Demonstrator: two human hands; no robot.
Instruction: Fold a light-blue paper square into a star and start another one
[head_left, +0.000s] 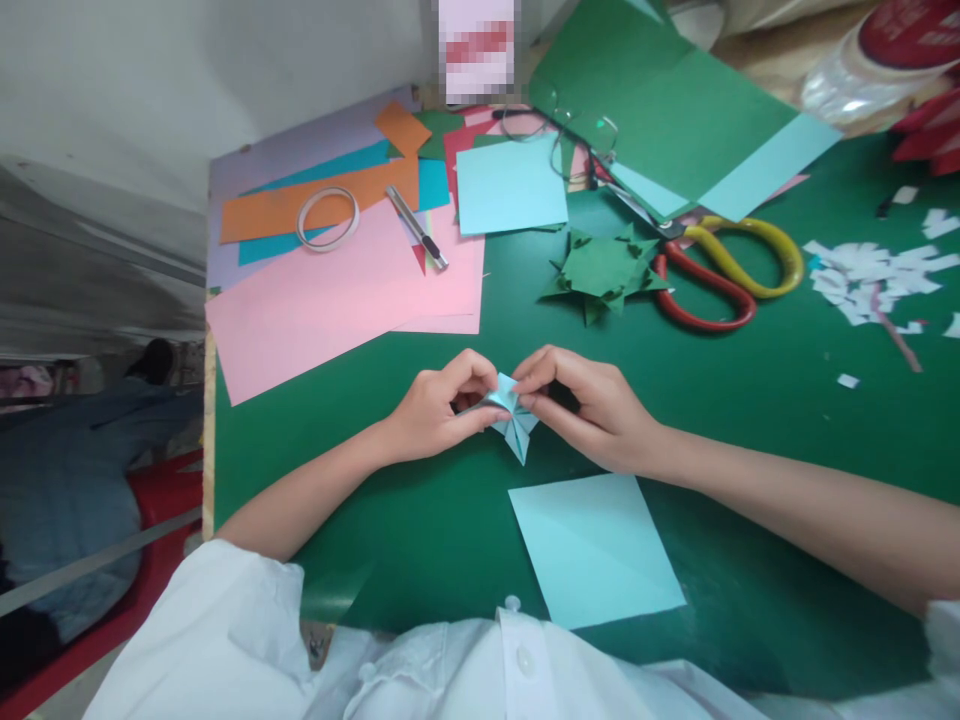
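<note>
A small folded light-blue paper piece [517,432], with several pointed flaps, is held above the green table between both hands. My left hand [442,405] pinches its left side between thumb and fingers. On its upper right side, my right hand [589,405] grips an edge with closed fingertips. Part of the folded piece is hidden behind the fingers. Nearer my body lies a flat light-blue paper square [596,550]. Beyond the hands rests a folded green paper star [606,268], beside scissors [724,270] with one red and one yellow handle loop.
Pink sheets [337,290], an orange strip [255,217], a tape roll [328,219] and a utility knife [416,228] lie at the left. Light-blue squares [512,185], eyeglasses [559,150] and a green sheet [660,100] are farther back. White paper scraps [874,280] lie right; a plastic jar [862,70] stands behind.
</note>
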